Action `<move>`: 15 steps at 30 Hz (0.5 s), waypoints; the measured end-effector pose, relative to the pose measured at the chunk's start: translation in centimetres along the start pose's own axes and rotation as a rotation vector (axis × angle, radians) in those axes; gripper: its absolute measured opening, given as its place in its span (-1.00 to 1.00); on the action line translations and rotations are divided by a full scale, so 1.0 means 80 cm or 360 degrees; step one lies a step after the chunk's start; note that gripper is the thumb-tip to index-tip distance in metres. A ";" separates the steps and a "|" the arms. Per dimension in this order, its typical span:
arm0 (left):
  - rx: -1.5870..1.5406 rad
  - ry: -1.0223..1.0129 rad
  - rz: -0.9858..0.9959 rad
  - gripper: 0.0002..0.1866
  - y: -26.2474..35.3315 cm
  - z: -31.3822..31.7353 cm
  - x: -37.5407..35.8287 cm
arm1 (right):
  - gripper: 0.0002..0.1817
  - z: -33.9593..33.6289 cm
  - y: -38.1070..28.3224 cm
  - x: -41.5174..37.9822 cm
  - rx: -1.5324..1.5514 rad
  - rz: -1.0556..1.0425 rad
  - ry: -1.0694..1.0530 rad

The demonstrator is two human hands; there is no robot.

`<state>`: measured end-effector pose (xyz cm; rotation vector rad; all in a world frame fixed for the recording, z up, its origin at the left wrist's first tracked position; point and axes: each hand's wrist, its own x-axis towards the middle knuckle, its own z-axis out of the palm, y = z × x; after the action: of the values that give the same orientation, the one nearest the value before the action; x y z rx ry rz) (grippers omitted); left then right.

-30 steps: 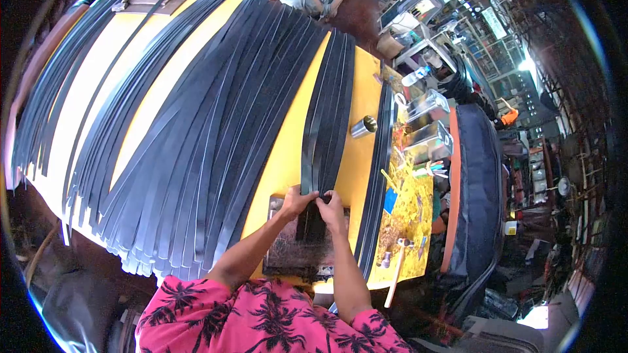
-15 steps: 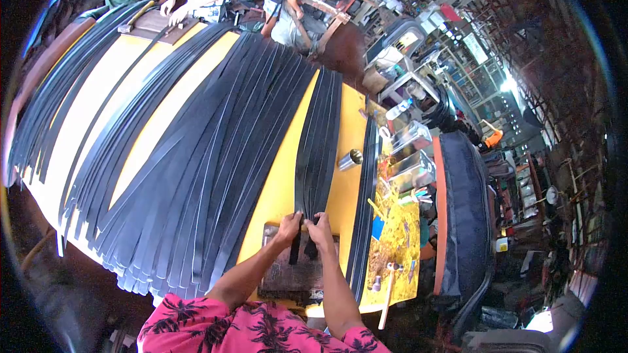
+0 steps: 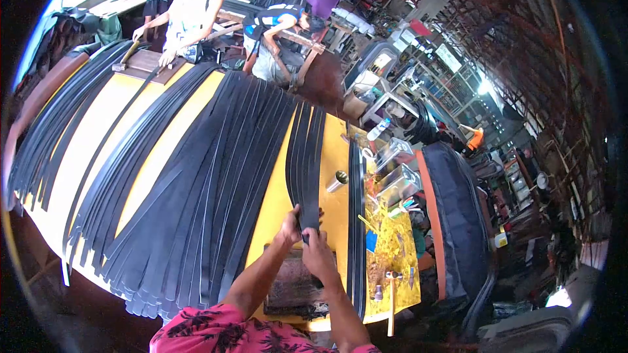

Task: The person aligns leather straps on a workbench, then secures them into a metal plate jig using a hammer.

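A narrow bundle of long black leather-like strips (image 3: 305, 150) lies along the yellow tabletop (image 3: 269, 212), its near end lifted in both hands. My left hand (image 3: 290, 225) grips the bundle's left edge near that end. Just to the right and slightly nearer, my right hand (image 3: 316, 248) has its fingers closed round the end of the strips. Under my wrists sits a dark, worn block (image 3: 296, 281), partly covered by my forearms. A wide fan of more black strips (image 3: 209, 157) spreads over the table on the left.
Right of the bundle stands a metal cup (image 3: 337, 182). A hammer (image 3: 392, 297) lies on a stained yellow sheet (image 3: 405, 261) by clear containers (image 3: 400, 186). At the far end, a person (image 3: 190, 16) handles a strip on a board, near another hammer (image 3: 124, 57). Someone else bends beyond.
The near ends of the bundle have come up off the block into my hands. My right hand has shifted nearer. The view has tilted up, showing more of the far person.
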<state>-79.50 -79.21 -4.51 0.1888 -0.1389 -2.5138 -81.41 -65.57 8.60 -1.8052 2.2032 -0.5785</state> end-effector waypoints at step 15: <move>-0.0539 -0.0301 0.0230 -0.26 0.047 0.111 0.074 | -0.23 -0.186 0.070 -0.433 -0.0003 0.0560 -0.0297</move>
<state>-83.63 -85.24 4.15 -0.1902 0.1907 -2.3634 -85.28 -28.62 17.10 -1.3605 2.3112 -0.3195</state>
